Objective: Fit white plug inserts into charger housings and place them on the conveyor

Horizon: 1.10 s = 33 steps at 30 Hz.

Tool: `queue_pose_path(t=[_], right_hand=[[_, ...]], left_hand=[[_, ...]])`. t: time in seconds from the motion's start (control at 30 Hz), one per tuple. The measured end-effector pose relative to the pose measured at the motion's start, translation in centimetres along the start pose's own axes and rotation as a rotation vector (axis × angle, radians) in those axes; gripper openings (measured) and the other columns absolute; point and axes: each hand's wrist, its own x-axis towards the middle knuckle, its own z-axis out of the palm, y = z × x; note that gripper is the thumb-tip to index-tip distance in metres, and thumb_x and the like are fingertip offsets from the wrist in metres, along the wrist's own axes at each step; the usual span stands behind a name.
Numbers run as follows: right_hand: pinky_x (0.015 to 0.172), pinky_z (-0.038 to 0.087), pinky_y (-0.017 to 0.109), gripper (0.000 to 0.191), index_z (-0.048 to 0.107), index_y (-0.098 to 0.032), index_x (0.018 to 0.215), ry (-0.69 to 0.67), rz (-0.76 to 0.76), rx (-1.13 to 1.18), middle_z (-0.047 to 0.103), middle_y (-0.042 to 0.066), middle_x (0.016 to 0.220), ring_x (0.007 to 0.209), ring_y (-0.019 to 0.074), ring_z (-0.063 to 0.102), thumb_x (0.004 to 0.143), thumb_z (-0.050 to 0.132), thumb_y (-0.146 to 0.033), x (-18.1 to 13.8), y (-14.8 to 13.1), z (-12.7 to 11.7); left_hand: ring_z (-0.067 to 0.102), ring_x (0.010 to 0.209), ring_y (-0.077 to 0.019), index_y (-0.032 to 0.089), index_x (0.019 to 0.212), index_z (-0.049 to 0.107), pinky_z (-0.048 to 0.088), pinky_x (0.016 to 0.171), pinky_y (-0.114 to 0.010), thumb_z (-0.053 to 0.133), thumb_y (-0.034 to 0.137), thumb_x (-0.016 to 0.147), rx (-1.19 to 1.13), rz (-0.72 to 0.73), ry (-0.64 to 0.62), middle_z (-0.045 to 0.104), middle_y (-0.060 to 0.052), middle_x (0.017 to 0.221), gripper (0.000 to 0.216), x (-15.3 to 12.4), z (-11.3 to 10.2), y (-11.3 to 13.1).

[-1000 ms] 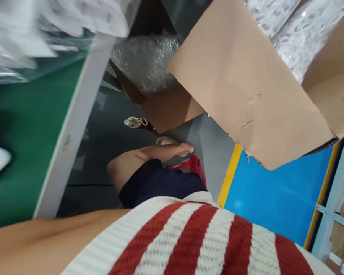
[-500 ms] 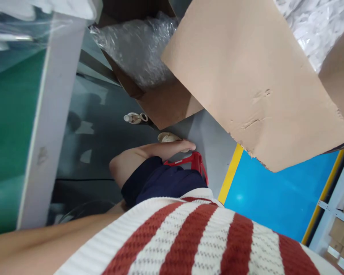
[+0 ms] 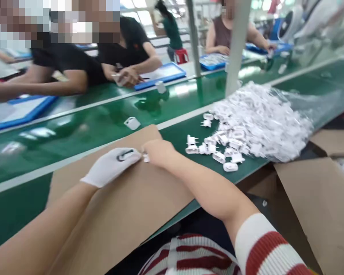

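My left hand (image 3: 113, 166), in a white glove, is closed above a flat cardboard sheet (image 3: 160, 191). A dark U-shaped outline shows at its fingers; whether it is a held part or a mark on the glove is unclear. My bare right hand (image 3: 159, 152) is closed, its fingertips almost meeting the left ones. A small white plastic part (image 3: 146, 157) shows at the right fingertips, partly covered and blurred. To the right, a heap of white plastic plug parts (image 3: 255, 122) spills from a clear plastic bag (image 3: 306, 101), with several loose ones nearest my right forearm.
A green conveyor belt (image 3: 103, 118) runs beyond the cardboard, carrying a white plastic housing (image 3: 132, 123). Co-workers sit across it with blue trays (image 3: 163, 76). A grey post (image 3: 236, 49) rises behind the heap. An open cardboard box (image 3: 318, 198) stands at lower right.
My view has swung up from the floor, my legs and the open boxes to the bench. Both hands now show, together over the cardboard sheet.
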Motion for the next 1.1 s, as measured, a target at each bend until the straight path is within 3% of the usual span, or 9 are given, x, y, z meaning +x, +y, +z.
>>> queue_pose_path(t=[0.07,0.13,0.27,0.37,0.53,0.67,0.87,1.1], right_hand=[[0.086,0.057,0.033,0.015,0.076,-0.020,0.100,-0.026,-0.008,-0.032,0.077,0.007,0.111,0.106,0.0252,0.071,0.087,0.071,-0.016,0.9,-0.7,-0.1],[0.091,0.056,0.034,0.025,0.076,-0.022,0.106,0.108,0.070,0.066,0.077,0.005,0.116,0.107,0.0233,0.070,0.084,0.069,-0.012,1.3,-0.3,0.1],[0.089,0.058,0.031,0.020,0.075,-0.022,0.106,0.288,0.100,0.504,0.078,0.002,0.108,0.093,0.0179,0.071,0.088,0.071,-0.029,1.9,-0.3,1.4],[0.089,0.058,0.031,0.024,0.075,-0.022,0.108,0.292,0.057,0.589,0.076,0.003,0.109,0.093,0.0181,0.071,0.087,0.071,-0.034,2.2,-1.7,2.8],[0.095,0.055,0.034,0.023,0.075,-0.024,0.111,0.293,-0.144,0.236,0.072,0.006,0.104,0.101,0.0207,0.066,0.095,0.059,-0.024,1.8,-3.2,3.5],[0.091,0.052,0.034,0.027,0.073,-0.022,0.109,0.260,-0.222,-0.054,0.068,0.008,0.100,0.102,0.0235,0.061,0.093,0.053,-0.013,1.9,-3.4,3.2],[0.080,0.046,0.031,0.024,0.066,-0.021,0.090,0.201,-0.265,-0.245,0.063,0.007,0.093,0.094,0.0234,0.056,0.085,0.051,-0.004,2.2,-3.6,3.0],[0.076,0.042,0.030,0.032,0.062,-0.022,0.090,0.150,-0.269,-0.393,0.062,0.007,0.094,0.093,0.0239,0.054,0.075,0.048,0.003,2.3,-4.5,2.8]], left_hand=[[0.068,0.114,-0.0298,0.024,0.111,0.073,0.051,0.108,-0.041,0.072,0.063,0.075,-0.141,0.000,0.040,0.075,-0.003,0.120,0.053,-0.5,0.7,-1.6],[0.070,0.110,-0.0296,0.022,0.116,0.072,0.054,0.103,-0.039,0.076,0.064,0.068,-0.292,-0.048,0.124,0.076,-0.006,0.121,0.063,-0.6,1.8,-2.0],[0.071,0.099,-0.0260,0.025,0.105,0.077,0.058,0.093,-0.035,0.077,0.061,0.071,-0.440,-0.025,0.130,0.078,-0.004,0.111,0.050,-1.0,2.5,-2.1],[0.071,0.092,-0.0238,0.026,0.103,0.078,0.058,0.088,-0.033,0.078,0.055,0.072,-0.485,0.004,0.118,0.079,-0.001,0.104,0.042,-1.1,2.3,-2.6],[0.071,0.085,-0.0238,0.025,0.093,0.075,0.057,0.081,-0.033,0.077,0.055,0.072,-0.549,0.013,0.096,0.077,0.000,0.091,0.037,-0.5,2.7,-3.2],[0.071,0.085,-0.0245,0.025,0.085,0.072,0.056,0.080,-0.034,0.074,0.060,0.072,-0.565,0.042,0.095,0.076,0.000,0.088,0.037,-0.5,2.7,-3.0],[0.070,0.083,-0.0244,0.024,0.080,0.070,0.055,0.079,-0.035,0.071,0.065,0.072,-0.552,0.065,0.109,0.075,0.000,0.086,0.041,-0.4,3.0,-3.2],[0.067,0.085,-0.0209,0.025,0.090,0.071,0.052,0.081,-0.031,0.065,0.055,0.081,-0.581,0.208,0.143,0.073,0.002,0.088,0.031,-0.4,3.3,-3.2]])
